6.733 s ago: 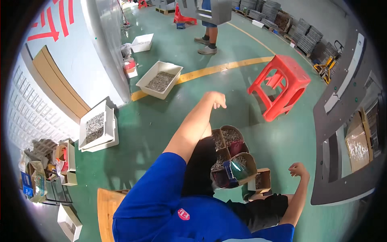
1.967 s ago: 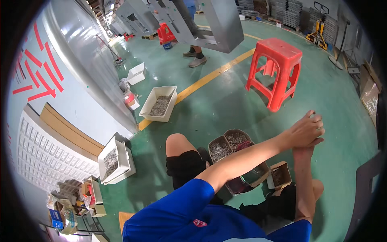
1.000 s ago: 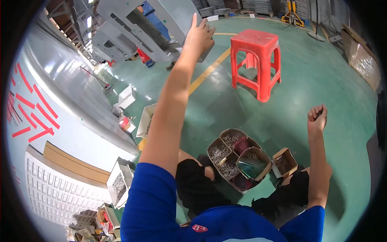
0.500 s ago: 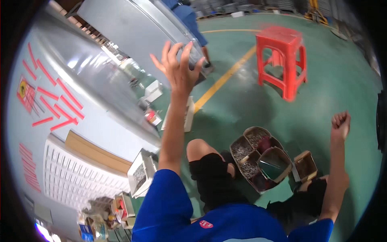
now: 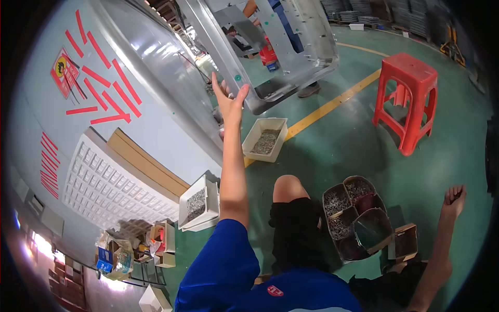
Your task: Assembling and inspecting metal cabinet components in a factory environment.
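Note:
My left hand (image 5: 229, 103) is stretched far forward, its fingers spread and the thumb apart, at the near lower edge of a large grey metal frame (image 5: 243, 73). The thumb overlaps that edge; whether it presses on the metal I cannot tell. The frame is tilted, with big openings and small studs along its inside. Out to the right, low over the green floor, my right hand (image 5: 454, 202) is curled into a loose fist, and anything inside it is hidden. Between my legs and that hand stands a divided bin (image 5: 339, 213) of small metal parts.
A red plastic stool (image 5: 408, 70) stands front right. White trays of small parts, one (image 5: 280, 136) beyond my knee and another (image 5: 212, 200) by my left arm, sit near a grey cabinet (image 5: 171, 138). A cardboard box (image 5: 405, 243) adjoins the bin. Another person (image 5: 291, 26) shows behind the frame.
The metal piece has turned from a plain flat side to its open framed side and come closer to my left hand. My view has swung left; my right hand stays curled.

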`<act>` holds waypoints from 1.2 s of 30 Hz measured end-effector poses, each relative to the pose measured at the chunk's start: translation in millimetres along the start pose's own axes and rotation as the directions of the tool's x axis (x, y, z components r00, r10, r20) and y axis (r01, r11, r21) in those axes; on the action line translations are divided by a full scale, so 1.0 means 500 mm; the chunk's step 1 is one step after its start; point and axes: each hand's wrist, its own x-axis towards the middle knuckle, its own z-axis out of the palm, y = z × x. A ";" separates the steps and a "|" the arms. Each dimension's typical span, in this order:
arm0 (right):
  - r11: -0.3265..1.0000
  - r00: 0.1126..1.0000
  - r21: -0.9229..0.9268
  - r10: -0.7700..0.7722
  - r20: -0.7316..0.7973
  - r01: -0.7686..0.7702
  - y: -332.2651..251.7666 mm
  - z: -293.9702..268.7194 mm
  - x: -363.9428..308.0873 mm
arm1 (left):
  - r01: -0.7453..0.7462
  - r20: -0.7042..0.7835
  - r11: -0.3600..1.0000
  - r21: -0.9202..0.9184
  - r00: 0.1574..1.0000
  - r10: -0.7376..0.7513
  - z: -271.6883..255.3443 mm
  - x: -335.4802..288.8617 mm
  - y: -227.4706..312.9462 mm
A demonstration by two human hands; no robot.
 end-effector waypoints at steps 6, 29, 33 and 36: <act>0.998 0.996 0.052 0.049 -0.074 -0.045 0.024 0.011 0.010 | 0.020 0.157 0.970 -0.244 0.987 0.019 0.036 0.037 -0.063; 0.977 0.968 -0.077 0.184 -0.172 -0.200 0.036 0.057 -0.009 | 0.130 0.431 0.885 -0.447 0.899 0.085 0.155 0.046 -0.172; 0.980 0.968 -0.035 0.187 -0.167 -0.196 0.036 0.052 -0.003 | 0.146 0.402 0.861 -0.488 0.913 0.073 0.158 0.039 -0.150; 0.980 0.972 -0.045 0.186 -0.142 -0.194 0.040 0.038 0.015 | 0.072 0.366 0.896 -0.439 0.925 0.104 0.155 0.039 -0.117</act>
